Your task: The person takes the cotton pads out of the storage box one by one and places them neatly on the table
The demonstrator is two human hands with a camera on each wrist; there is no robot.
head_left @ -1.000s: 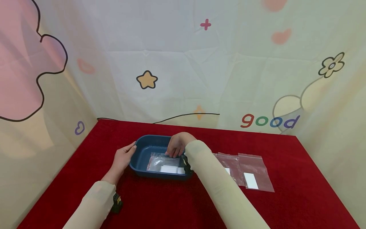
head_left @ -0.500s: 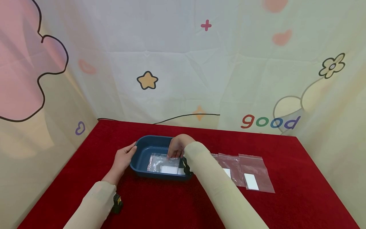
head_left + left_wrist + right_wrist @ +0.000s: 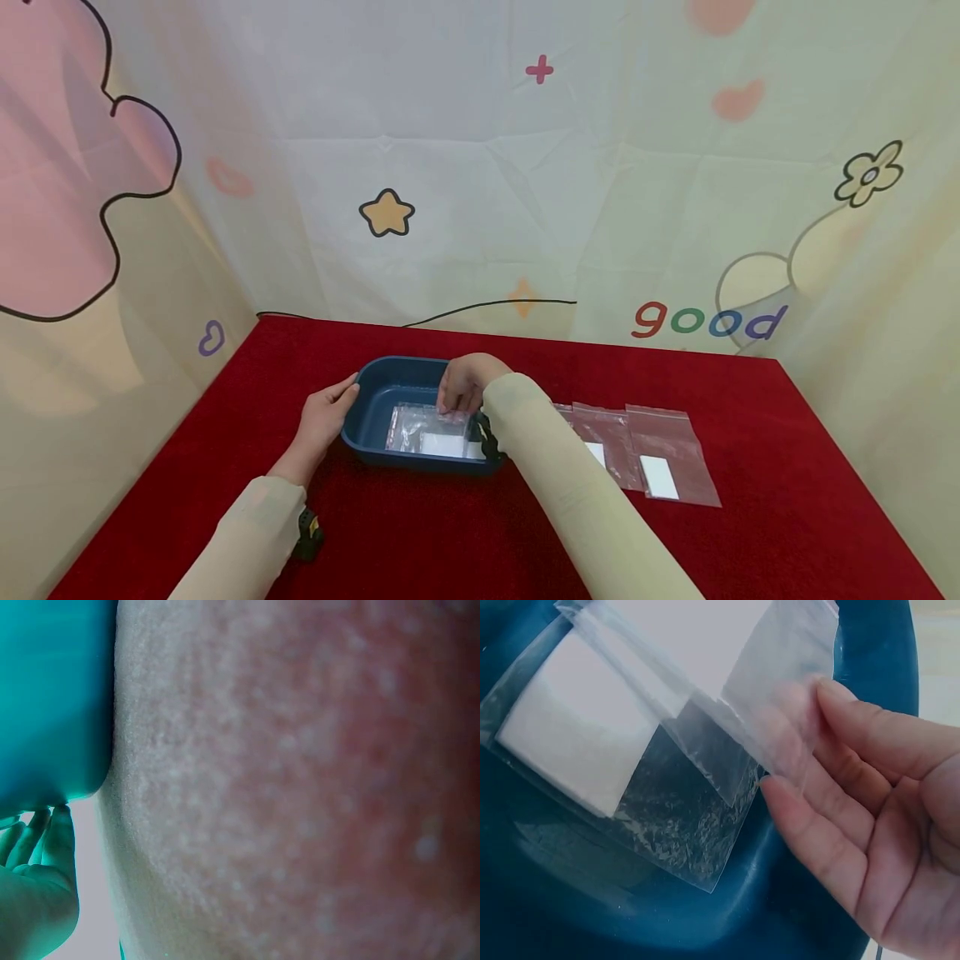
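A blue plastic basin (image 3: pixel 367 421) stands on the red cloth, with clear zip bags holding white cards inside. My left hand (image 3: pixel 324 417) holds the basin's left end, its fingertips against the outer wall in the left wrist view. Over the basin's right part, my right hand (image 3: pixel 467 383) reaches in. The right wrist view shows its thumb and fingers pinching the edge of a clear zip bag (image 3: pixel 780 652) with a white card in it. Another zip bag (image 3: pixel 682 817) with a white card (image 3: pixel 581 724) lies beneath, on the basin's floor.
Right of the basin, several clear zip bags (image 3: pixel 678 442) with white cards (image 3: pixel 659 477) lie side by side on the red cloth (image 3: pixel 420 533), partly behind my right sleeve (image 3: pixel 577 479). A printed curtain (image 3: pixel 465 167) rises behind the table's far edge.
The right hand stays over the basin's right side with the bag, its fingers shifting only slightly. My left hand and the basin keep their places.
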